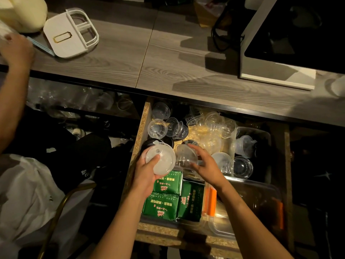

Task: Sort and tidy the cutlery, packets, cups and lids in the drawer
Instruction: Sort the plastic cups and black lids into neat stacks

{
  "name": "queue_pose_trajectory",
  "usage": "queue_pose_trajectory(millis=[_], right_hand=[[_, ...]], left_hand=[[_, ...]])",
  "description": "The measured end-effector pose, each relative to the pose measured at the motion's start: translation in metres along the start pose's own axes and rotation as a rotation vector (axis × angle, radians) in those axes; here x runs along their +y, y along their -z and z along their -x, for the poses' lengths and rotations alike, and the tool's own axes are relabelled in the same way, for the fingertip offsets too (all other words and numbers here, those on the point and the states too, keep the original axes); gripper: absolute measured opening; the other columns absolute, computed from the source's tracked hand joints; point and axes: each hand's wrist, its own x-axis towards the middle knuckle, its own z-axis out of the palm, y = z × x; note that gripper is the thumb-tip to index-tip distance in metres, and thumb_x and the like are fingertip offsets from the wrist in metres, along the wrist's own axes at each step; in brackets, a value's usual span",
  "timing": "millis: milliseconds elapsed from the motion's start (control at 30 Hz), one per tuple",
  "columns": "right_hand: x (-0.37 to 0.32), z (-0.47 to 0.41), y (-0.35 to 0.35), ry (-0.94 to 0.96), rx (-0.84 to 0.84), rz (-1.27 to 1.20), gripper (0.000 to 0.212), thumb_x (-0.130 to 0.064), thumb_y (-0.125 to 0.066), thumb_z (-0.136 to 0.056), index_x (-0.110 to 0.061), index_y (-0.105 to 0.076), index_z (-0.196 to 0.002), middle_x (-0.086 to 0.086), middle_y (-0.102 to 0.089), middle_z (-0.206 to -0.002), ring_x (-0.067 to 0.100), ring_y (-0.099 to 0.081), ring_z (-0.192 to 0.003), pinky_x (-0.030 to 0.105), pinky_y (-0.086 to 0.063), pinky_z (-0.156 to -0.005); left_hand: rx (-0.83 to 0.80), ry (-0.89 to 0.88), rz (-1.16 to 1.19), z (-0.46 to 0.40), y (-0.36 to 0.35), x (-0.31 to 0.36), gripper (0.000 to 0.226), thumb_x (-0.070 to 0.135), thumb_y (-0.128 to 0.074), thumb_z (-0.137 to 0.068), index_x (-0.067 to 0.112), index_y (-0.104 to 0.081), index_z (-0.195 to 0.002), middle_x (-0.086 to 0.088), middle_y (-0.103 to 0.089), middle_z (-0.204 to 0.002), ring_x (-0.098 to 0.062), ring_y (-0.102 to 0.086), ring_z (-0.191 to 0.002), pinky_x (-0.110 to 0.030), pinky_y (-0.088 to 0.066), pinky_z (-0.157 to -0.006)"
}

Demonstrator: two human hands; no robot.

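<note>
Beside green packets: clear cups, orange clip.

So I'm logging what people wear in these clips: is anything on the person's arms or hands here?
Nothing shows. The left hand and right hand are bare, with no gloves, rings, watch or bracelet in view. Both forearms are bare down to the frame edge, with no sleeve.
</note>
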Motion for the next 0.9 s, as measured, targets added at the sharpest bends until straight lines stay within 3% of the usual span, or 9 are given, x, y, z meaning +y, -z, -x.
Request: queue_pose_trajectory(millis=[67,133,267,433,533,667,767,833,900], right_hand=[[0.0,-0.003,0.004,-0.024,-0.064,-0.145,0.054,-0.012,-0.072,-0.086,-0.039,-0.051,-0.128,-0.012,-0.053,-0.126,0.015,-0.057,-0.113,0.04,-0.054,-0.096],[-0.001,-0.006,0.003,-0.072,-0.074,-0.279,0.034,-0.026,-0.068,-0.091,-0.035,-0.057,-0.122,-0.001,-0.057,-0.124,0.022,-0.061,-0.109,0.041,-0.059,-0.086],[-0.003,-0.01,-0.003,-0.062,0.056,-0.206,0.014,-0.019,-0.061,-0.096,-0.023,-0.066,-0.109,-0.002,-0.068,-0.11,0.018,-0.066,-0.099,0.026,-0.056,-0.074],[-0.013,0.001,0.0,-0.087,0.473,0.044,0.02,-0.016,-0.057,-0.098,-0.016,-0.069,-0.114,-0.004,-0.071,-0.105,0.014,-0.067,-0.092,0.022,-0.054,-0.074],[-0.04,0.011,0.009,-0.014,0.667,-0.299,0.023,-0.015,-0.057,-0.098,-0.018,-0.065,-0.119,0.001,-0.071,-0.105,0.014,-0.069,-0.085,0.032,-0.06,-0.069],[-0.081,0.023,0.017,0.008,0.549,-0.666,0.033,-0.005,-0.058,-0.095,-0.019,-0.063,-0.125,-0.007,-0.069,-0.097,0.012,-0.063,-0.074,0.027,-0.057,-0.064],[-0.091,0.031,0.005,-0.024,0.417,-0.589,0.032,-0.003,-0.058,-0.094,-0.023,-0.068,-0.116,-0.009,-0.07,-0.102,0.014,-0.066,-0.088,0.032,-0.059,-0.067],[-0.095,0.036,-0.004,-0.042,0.422,-0.536,0.032,-0.005,-0.06,-0.093,-0.029,-0.069,-0.112,-0.004,-0.07,-0.111,0.018,-0.066,-0.1,0.033,-0.06,-0.069],[-0.101,0.04,-0.007,-0.083,0.456,-0.544,0.03,-0.004,-0.061,-0.092,-0.028,-0.069,-0.108,-0.001,-0.068,-0.111,0.017,-0.065,-0.098,0.027,-0.058,-0.061]], left_hand=[[0.002,0.012,0.023,-0.001,-0.001,0.0,0.03,0.007,-0.06,-0.096,0.032,-0.06,-0.113,0.001,-0.053,-0.121,-0.028,-0.054,-0.109,-0.056,-0.057,-0.081],[0.007,0.019,0.031,-0.003,-0.003,-0.001,0.029,0.008,-0.06,-0.096,0.032,-0.059,-0.113,-0.002,-0.052,-0.124,-0.03,-0.053,-0.112,-0.055,-0.058,-0.079],[-0.018,0.026,0.009,-0.002,-0.006,-0.001,0.029,0.008,-0.06,-0.097,0.032,-0.059,-0.114,-0.006,-0.052,-0.128,-0.032,-0.053,-0.115,-0.052,-0.059,-0.075],[-0.026,-0.01,-0.026,0.003,-0.008,-0.001,0.031,0.009,-0.061,-0.096,0.032,-0.059,-0.116,-0.006,-0.051,-0.132,-0.025,-0.056,-0.107,-0.052,-0.059,-0.079],[-0.064,-0.002,-0.031,0.01,-0.013,0.004,0.026,0.02,-0.062,-0.097,0.032,-0.06,-0.119,-0.008,-0.048,-0.136,-0.033,-0.054,-0.116,-0.049,-0.06,-0.071],[-0.13,0.021,-0.044,0.024,-0.024,0.01,0.027,0.049,-0.06,-0.091,0.039,-0.063,-0.116,-0.006,-0.047,-0.139,-0.037,-0.055,-0.119,-0.044,-0.06,-0.065],[-0.178,-0.001,-0.078,0.036,-0.033,0.015,0.052,0.068,-0.052,-0.078,0.039,-0.06,-0.12,-0.011,-0.052,-0.138,-0.036,-0.061,-0.114,-0.043,-0.06,-0.067],[-0.207,-0.005,-0.079,0.044,-0.036,0.019,0.062,0.076,-0.046,-0.079,0.035,-0.058,-0.124,-0.014,-0.055,-0.134,-0.033,-0.063,-0.111,-0.041,-0.06,-0.067],[-0.23,-0.021,-0.072,0.051,-0.035,0.025,0.063,0.079,-0.044,-0.08,0.036,-0.059,-0.123,-0.013,-0.058,-0.132,-0.032,-0.064,-0.111,-0.042,-0.06,-0.067]])
